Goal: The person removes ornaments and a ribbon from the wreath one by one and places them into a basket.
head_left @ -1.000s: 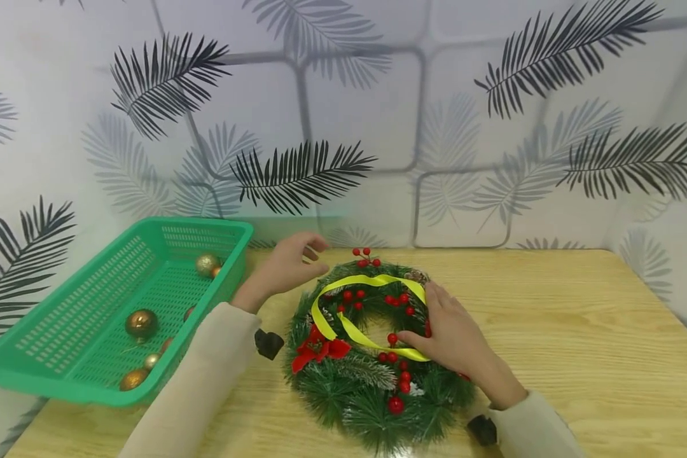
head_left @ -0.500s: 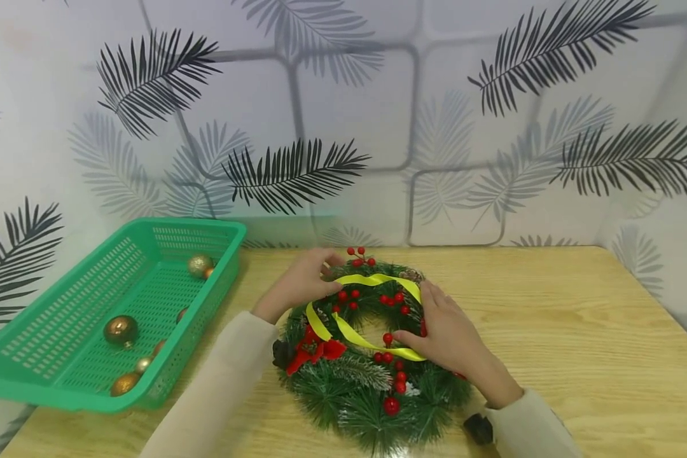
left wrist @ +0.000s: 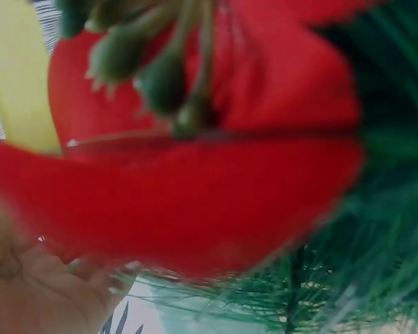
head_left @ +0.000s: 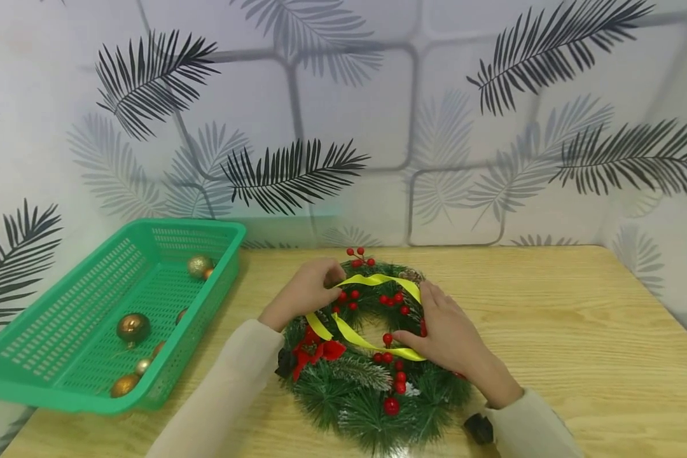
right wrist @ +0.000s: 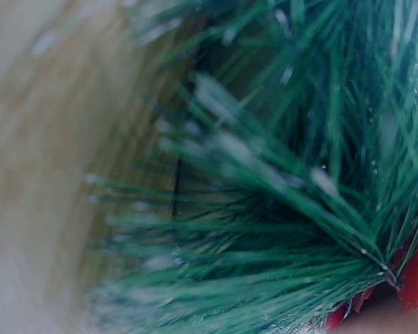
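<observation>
A green Christmas wreath with red berries lies on the table, a red poinsettia on its left side. Loosely looped over its top is a yellow ribbon. My left hand is at the wreath's upper left, thumb and curled fingers pinching the ribbon, which passes out of sight under the hand. On the right side my right hand rests with fingers extended over wreath and ribbon. Poinsettia petals fill the left wrist view, with part of the left hand below. Pine needles fill the right wrist view.
At the left stands a green plastic basket holding several baubles, among them a brown one and a gold glittery one. The wooden table ends at a leaf-patterned wall covering behind.
My left hand has moved right and slightly down from beside the wreath onto its upper left, closing its fingers on the ribbon. The right hand has stayed on the wreath.
</observation>
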The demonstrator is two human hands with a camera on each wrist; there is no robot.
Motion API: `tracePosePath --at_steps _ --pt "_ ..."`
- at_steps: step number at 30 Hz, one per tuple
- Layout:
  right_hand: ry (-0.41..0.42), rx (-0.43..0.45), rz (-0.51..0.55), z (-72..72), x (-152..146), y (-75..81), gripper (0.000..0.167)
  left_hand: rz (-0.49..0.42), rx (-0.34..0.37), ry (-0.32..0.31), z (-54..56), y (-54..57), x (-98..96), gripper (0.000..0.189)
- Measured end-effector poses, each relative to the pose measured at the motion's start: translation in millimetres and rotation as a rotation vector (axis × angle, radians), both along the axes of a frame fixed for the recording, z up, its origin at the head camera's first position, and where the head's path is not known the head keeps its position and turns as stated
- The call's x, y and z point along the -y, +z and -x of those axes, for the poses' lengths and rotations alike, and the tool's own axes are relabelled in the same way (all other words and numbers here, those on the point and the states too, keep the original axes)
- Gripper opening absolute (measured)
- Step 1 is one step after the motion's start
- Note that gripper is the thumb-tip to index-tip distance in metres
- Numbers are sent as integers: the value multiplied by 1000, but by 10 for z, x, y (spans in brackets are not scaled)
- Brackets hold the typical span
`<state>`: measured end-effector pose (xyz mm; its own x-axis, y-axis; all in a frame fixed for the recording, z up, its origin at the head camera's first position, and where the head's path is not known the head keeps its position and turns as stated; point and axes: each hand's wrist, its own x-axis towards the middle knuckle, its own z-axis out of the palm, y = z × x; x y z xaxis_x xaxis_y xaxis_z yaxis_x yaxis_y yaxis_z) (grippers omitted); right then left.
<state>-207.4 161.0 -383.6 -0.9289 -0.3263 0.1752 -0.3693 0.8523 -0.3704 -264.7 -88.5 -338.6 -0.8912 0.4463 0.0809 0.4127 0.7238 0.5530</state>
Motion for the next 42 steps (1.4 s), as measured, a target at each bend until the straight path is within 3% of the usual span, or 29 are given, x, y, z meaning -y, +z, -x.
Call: tracePosePath --at_steps 9,15,26,31,42 --pt "5 14 16 -17 -1 9 95 -40 -42 14 -45 -24 33 10" --pt "20 30 34 -27 -24 28 91 5 -131 6 -134 -35 -9 9" --pt "18 35 39 -17 -46 28 90 24 -206 -33 -308 -14 -86 9" --pt "18 31 43 -15 -53 20 90 10 -143 -95 -341 -26 -134 10" --pt "26 36 53 11 -29 15 90 140 42 -176 -344 -89 -171 20"
